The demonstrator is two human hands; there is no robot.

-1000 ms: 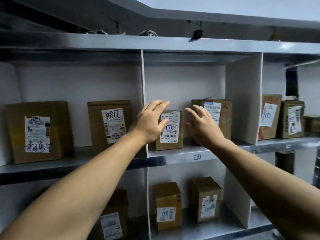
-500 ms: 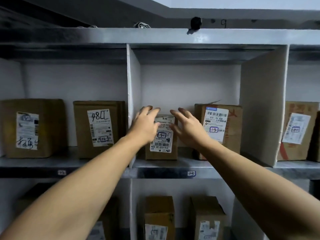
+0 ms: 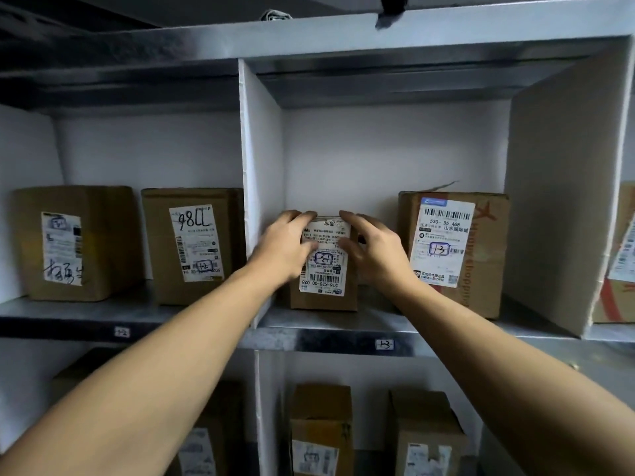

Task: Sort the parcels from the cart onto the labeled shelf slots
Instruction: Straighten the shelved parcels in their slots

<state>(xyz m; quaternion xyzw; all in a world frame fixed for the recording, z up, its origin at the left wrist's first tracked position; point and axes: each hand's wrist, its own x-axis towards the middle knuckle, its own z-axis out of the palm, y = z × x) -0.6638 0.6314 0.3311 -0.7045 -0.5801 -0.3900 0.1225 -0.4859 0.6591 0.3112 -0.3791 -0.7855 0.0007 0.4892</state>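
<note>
Parcel point(image 3: 323, 302), a small upright carton, stood on the shelf point(image 3: 206, 324) in the slot whose edge tag point(image 3: 384, 344) read 13. It was near the white divider point(image 3: 259, 166) on its left and apart from a larger box point(image 3: 453, 249) on its right. The left hand point(image 3: 285, 242) was clamped on its upper left corner, fingers hooked over the top edge and thumb laid across the label point(image 3: 326, 280). The right hand point(image 3: 374, 249) curled over the upper right corner in like manner, so the two hands sat close together with only the parcel's width between them. Judged by its size and the outstretched reach, the parcel was probably light. Its cardboard walls looked stiff and square, without visible dents, and should bear a firm squeeze. The printed label was likely slicker than bare cardboard, so the plain side faces and top corners offered the surer hold. What lay inside could not be told, so fragility was unknown and gentle handling was the prudent assumption. A tall, narrow carton of this kind might tip if pushed high up, whereas pressure low on its face would probably slide it more steadily.
</note>
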